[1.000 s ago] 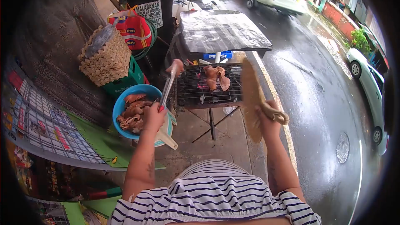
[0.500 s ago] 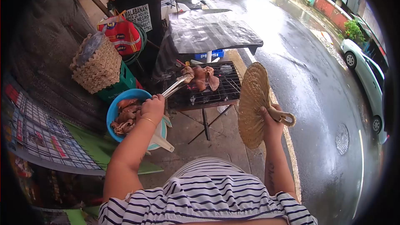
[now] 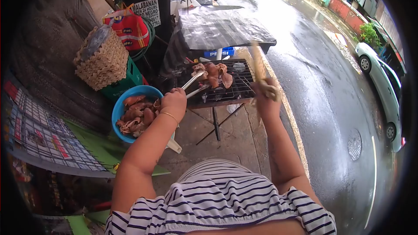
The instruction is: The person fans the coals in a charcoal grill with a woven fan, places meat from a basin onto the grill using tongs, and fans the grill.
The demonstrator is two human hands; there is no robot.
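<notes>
on the charcoal grill (image 3: 213, 103): several meat pieces (image 3: 213, 72), clustered left of centre on the wire grate. left hand (image 3: 174, 101): closed around metal tongs (image 3: 192, 81), arms spread, tips at the leftmost meat. right hand (image 3: 266, 95): clamped on the handle of a woven fan (image 3: 258, 63), blade upright, nearly edge-on, blurred, beside the grill's right end. hands well apart. left of the grill: one blue basin (image 3: 116, 119), holding further meat (image 3: 138, 114). behind the basin: one green crate (image 3: 130, 73), bearing stacked brown trays (image 3: 101, 67). beyond the grill: one blue pepsi crate (image 3: 227, 52).
</notes>
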